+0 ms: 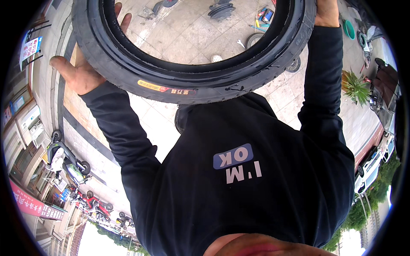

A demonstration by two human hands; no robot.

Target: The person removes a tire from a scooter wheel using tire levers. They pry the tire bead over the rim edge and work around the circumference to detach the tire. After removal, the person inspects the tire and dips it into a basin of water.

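Note:
A black rubber tyre is held up in front of my chest, tilted, its upper part cut off by the frame's top edge. A yellow and red label sits on its sidewall. My left hand grips the tyre's left side, the thumb sticking out outside and fingertips showing through the opening. At the right side, my right hand is against the tyre's outer edge; its fingers are mostly hidden or out of frame. Through the ring I see paving with a wrench and a dark wheel part.
Beyond the tyre lie a black coiled part and a small blue box among tools. A green basin and a spiky plant are on the right. A scooter and motorbikes stand left, white vehicles right.

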